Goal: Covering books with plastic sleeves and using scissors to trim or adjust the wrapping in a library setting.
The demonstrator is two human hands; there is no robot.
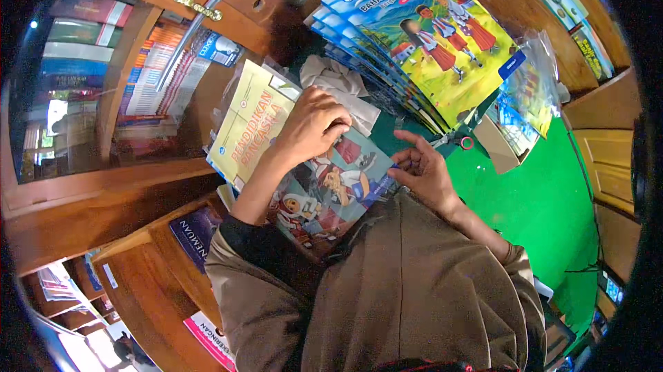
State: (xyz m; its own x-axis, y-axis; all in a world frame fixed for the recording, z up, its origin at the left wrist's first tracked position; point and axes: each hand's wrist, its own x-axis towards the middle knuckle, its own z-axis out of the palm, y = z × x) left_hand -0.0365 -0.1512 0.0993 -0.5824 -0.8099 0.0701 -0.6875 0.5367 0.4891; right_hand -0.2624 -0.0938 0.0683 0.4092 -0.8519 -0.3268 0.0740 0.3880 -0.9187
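Observation:
A schoolbook point(247, 126) with a pale yellow top and an illustrated lower cover lies in front of me, tilted, against my lap. Glossy clear plastic film point(316, 211) covers at least part of it. My left hand point(313, 126) is over the middle of the cover, its thumb and fingers drawn together; whether film is pinched between them is unclear. Beside the book's right edge is my right hand point(422, 172), index finger raised and thumb close to the blue corner. What its curled fingers hold cannot be made out.
Beyond the book stands a stack of blue-and-yellow schoolbooks point(430, 45), with crumpled pale cloth or paper point(331, 79) beside it. Scissors point(456, 141) with a pink-ringed handle lie right. A cardboard box point(500, 146) holds plastic-wrapped items. Glass-fronted bookshelves point(77, 87) flank the left; the floor point(523, 196) is green.

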